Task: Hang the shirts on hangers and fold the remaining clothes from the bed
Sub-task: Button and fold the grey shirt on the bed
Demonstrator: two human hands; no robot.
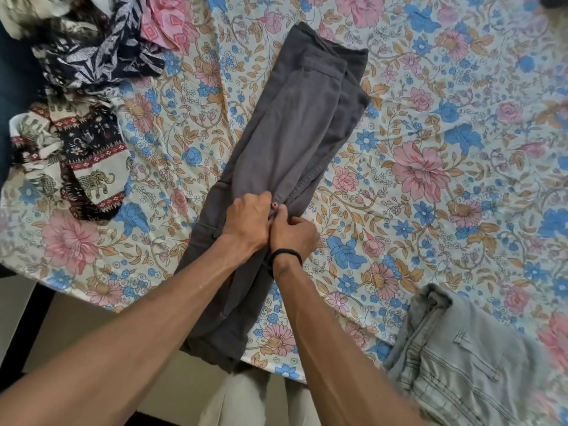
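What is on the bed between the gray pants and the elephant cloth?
Nothing: only bare flowered bedsheet lies between the gray pants and the elephant cloth, in the head view.

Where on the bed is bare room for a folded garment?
The widest bare sheet lies right of the grey trousers, above the light jeans. A narrower strip runs between trousers and elephant-print cloth. The upper left, with the dark leaf-print pile, is crowded.

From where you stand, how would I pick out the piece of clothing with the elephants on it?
Start at the floral bedsheet and go to its left edge, where a heap of patterned clothes lies. The elephant garment is the nearest of that heap, below the navy leaf-print piece. Only it has cream bands with elephants and red borders.
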